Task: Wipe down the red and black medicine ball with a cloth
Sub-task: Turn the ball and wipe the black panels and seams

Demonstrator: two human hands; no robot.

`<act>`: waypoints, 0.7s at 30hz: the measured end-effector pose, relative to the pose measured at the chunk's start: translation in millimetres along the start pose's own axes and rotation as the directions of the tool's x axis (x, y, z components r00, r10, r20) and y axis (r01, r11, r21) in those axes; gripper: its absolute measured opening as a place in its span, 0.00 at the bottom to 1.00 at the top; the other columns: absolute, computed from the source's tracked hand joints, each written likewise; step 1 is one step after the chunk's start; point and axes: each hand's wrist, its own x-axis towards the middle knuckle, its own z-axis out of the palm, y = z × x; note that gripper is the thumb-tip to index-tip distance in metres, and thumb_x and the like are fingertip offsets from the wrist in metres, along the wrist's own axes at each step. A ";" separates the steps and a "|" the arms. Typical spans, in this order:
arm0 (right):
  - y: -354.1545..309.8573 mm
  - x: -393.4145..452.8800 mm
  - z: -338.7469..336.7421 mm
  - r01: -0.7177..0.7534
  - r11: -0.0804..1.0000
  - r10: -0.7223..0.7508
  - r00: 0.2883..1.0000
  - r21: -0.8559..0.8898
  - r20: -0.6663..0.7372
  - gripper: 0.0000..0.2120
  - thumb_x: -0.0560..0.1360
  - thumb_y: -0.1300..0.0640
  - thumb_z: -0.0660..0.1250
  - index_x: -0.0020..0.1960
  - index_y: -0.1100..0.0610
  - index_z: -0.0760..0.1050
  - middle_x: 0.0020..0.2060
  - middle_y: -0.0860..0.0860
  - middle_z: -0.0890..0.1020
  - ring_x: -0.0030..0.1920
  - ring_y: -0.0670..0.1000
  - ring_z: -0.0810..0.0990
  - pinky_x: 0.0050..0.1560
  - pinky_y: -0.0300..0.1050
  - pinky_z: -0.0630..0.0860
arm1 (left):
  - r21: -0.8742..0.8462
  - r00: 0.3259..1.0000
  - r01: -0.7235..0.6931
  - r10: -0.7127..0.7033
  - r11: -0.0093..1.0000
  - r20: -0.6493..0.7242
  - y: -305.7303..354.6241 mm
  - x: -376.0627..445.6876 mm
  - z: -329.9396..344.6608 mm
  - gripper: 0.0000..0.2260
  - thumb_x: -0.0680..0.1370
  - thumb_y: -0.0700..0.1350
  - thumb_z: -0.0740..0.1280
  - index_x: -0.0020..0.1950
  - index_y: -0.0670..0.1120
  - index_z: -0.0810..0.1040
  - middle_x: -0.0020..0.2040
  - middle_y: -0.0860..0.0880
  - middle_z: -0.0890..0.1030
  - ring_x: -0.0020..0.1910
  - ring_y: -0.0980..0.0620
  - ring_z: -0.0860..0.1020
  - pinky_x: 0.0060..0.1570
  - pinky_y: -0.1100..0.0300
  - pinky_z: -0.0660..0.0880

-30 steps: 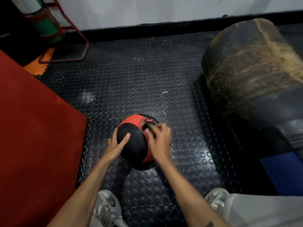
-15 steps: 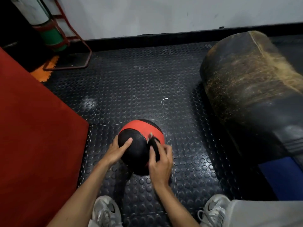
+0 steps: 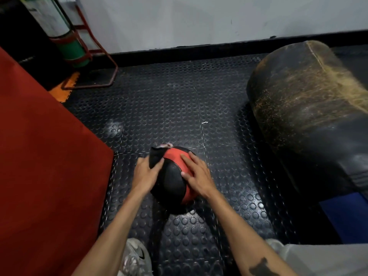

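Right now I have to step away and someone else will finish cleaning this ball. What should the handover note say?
Left hand: presses a dark cloth on the ball's upper left.
Right hand: lies flat on the medicine ball, steadying it.
The ball sits on the studded rubber floor, beside the red mat.
Done: wiping is under way; how much is clean cannot be told.
Left: cover the remaining surface, underside included.

Your bare, sleeveless forearms; a dark tattoo (image 3: pixel 262 267) marks the right one at 5 o'clock. White-and-grey trainer (image 3: pixel 135 257) at 6 o'clock; pale grey trouser leg (image 3: pixel 326 259) beside it.
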 end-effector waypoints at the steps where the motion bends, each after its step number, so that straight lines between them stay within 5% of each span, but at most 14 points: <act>1: 5.8 0.6 -0.9 0.029 0.997 -0.027 0.999 -0.066 0.034 0.30 0.78 0.46 0.66 0.77 0.39 0.59 0.78 0.46 0.57 0.76 0.52 0.55 0.76 0.56 0.53 | 0.061 0.999 -0.024 0.026 0.998 -0.039 4.6 3.1 -6.9 0.17 0.78 0.52 0.69 0.64 0.46 0.76 0.57 0.41 0.78 0.60 0.40 0.77 0.56 0.55 0.71; 4: 9.4 3.9 -2.1 0.100 0.956 -0.097 0.995 -0.274 0.024 0.30 0.79 0.38 0.59 0.78 0.38 0.54 0.78 0.47 0.57 0.73 0.54 0.59 0.73 0.58 0.60 | 0.301 0.972 -0.071 0.134 0.951 -0.192 17.8 9.2 -21.2 0.16 0.76 0.50 0.70 0.59 0.45 0.72 0.54 0.39 0.80 0.54 0.36 0.78 0.44 0.51 0.68; 7: 3.2 5.8 2.1 0.074 0.908 -0.091 0.996 -0.412 -0.021 0.31 0.79 0.34 0.52 0.78 0.40 0.51 0.77 0.49 0.58 0.72 0.56 0.61 0.71 0.58 0.64 | 0.406 0.931 -0.075 0.209 0.911 -0.298 20.9 11.7 -22.2 0.13 0.74 0.46 0.72 0.53 0.43 0.75 0.53 0.41 0.75 0.54 0.37 0.74 0.48 0.48 0.68; 12: -3.2 0.5 6.6 -0.195 0.866 0.081 0.963 -0.460 -0.257 0.36 0.73 0.26 0.52 0.64 0.55 0.67 0.59 0.53 0.73 0.60 0.57 0.72 0.60 0.57 0.72 | 0.306 0.960 0.012 0.075 0.952 -0.270 14.4 19.7 -6.5 0.12 0.77 0.42 0.68 0.58 0.44 0.71 0.55 0.41 0.77 0.54 0.37 0.77 0.50 0.45 0.72; 14: -2.0 6.3 1.8 -0.200 0.858 0.030 0.939 -0.474 -0.342 0.41 0.71 0.23 0.51 0.65 0.57 0.69 0.63 0.56 0.72 0.65 0.58 0.71 0.64 0.59 0.69 | 0.297 0.981 0.056 0.003 0.953 -0.194 7.7 20.3 4.4 0.14 0.79 0.44 0.66 0.63 0.44 0.68 0.59 0.40 0.76 0.57 0.36 0.76 0.53 0.44 0.72; 16: -2.8 17.5 0.0 0.048 0.854 -0.151 0.976 -0.518 -0.159 0.43 0.72 0.23 0.47 0.77 0.49 0.57 0.78 0.55 0.58 0.77 0.60 0.55 0.74 0.63 0.56 | 0.286 0.995 0.076 -0.051 0.955 -0.091 3.5 19.7 19.5 0.15 0.79 0.45 0.64 0.64 0.45 0.67 0.62 0.40 0.74 0.61 0.36 0.75 0.57 0.44 0.70; 18: -7.6 30.6 2.8 0.234 0.826 -0.232 0.970 -0.512 0.069 0.41 0.69 0.21 0.42 0.78 0.35 0.43 0.80 0.50 0.44 0.79 0.59 0.41 0.75 0.68 0.48 | 0.229 0.995 0.100 -0.093 0.968 -0.042 5.0 23.1 31.4 0.15 0.79 0.45 0.63 0.66 0.47 0.67 0.64 0.42 0.72 0.63 0.37 0.73 0.60 0.45 0.68; 21: -1.2 48.5 1.3 0.122 0.864 -0.150 0.989 -0.489 -0.018 0.41 0.68 0.21 0.44 0.77 0.34 0.46 0.80 0.49 0.51 0.78 0.60 0.49 0.73 0.66 0.57 | 0.040 0.991 0.127 -0.125 0.991 -0.047 15.4 37.6 33.8 0.14 0.78 0.44 0.61 0.63 0.47 0.71 0.62 0.43 0.74 0.62 0.40 0.73 0.60 0.47 0.70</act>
